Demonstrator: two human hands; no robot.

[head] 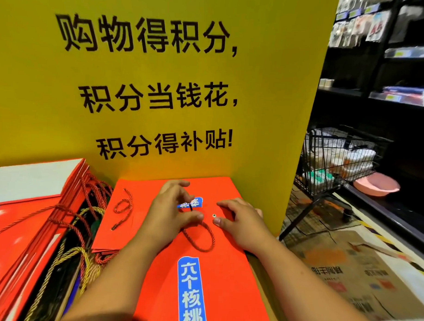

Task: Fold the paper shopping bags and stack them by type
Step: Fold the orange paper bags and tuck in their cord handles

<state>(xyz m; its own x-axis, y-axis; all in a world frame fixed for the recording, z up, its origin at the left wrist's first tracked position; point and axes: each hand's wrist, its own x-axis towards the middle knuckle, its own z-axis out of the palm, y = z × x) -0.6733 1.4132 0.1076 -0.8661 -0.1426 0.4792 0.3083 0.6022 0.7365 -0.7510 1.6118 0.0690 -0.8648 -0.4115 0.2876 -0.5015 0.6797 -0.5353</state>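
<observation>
The red paper bag (pixel 226 269) lies nearest, already flat, its blue label (pixel 192 291) running toward the camera. Its far edge sits against the foot of the yellow sign board (pixel 160 86). It rests on more red bags of the same kind, so the bench itself hardly shows. At the left edge a tilted stack of red bags (pixel 23 237) leans with red and gold cords spilling out.

The left hand (pixel 170 214) has thumb and forefinger closed on one end of the cord handle (pixel 203 239), near the bag's far edge. The rest of the cord loops loosely back over the paper. The right hand (pixel 242 221) rests on the bag with its fingers laid down against the paper, holding nothing. Its thumb is just beside a small metal eyelet (pixel 214 216), which stands empty. A second cord (pixel 124 210) lies loose toward the bag's left edge.

Folding looks finished for this bag, and the step in hand seems to be tidying the handle. Whether the cord end is meant to go back through the eyelet cannot be told. If so, the next move calls for a fine, steady aim at a tiny hole while the right hand keeps the paper still. After that the cord must lie flat so the stack stays level.
</observation>
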